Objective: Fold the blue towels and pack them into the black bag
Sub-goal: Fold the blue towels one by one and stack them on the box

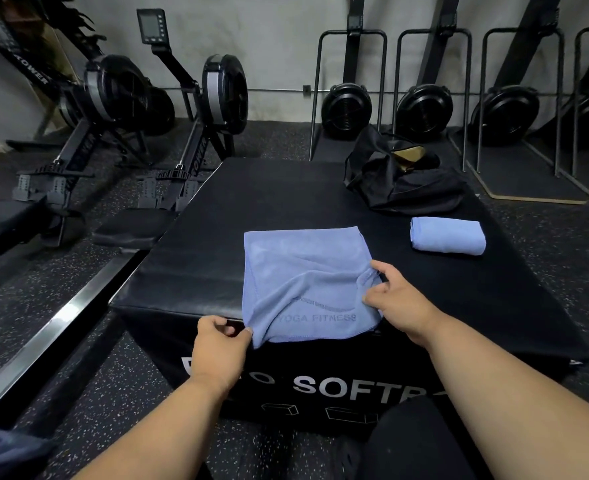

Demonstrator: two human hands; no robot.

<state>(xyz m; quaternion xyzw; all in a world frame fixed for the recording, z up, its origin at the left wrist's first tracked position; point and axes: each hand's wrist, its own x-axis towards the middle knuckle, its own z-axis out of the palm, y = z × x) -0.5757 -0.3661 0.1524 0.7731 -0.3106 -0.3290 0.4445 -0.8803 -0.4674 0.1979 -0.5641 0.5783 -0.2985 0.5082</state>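
Two blue towels lie on the black padded table: spread towel at its near edge, both grips pinching it, left hand and right hand; black bag behind; folded towel alongside.

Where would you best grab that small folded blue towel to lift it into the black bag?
Probably across its middle, from above. The folded towel lies flat as a compact bundle on the black box, apart from the bag; pinching both long edges together should keep the folds from opening.
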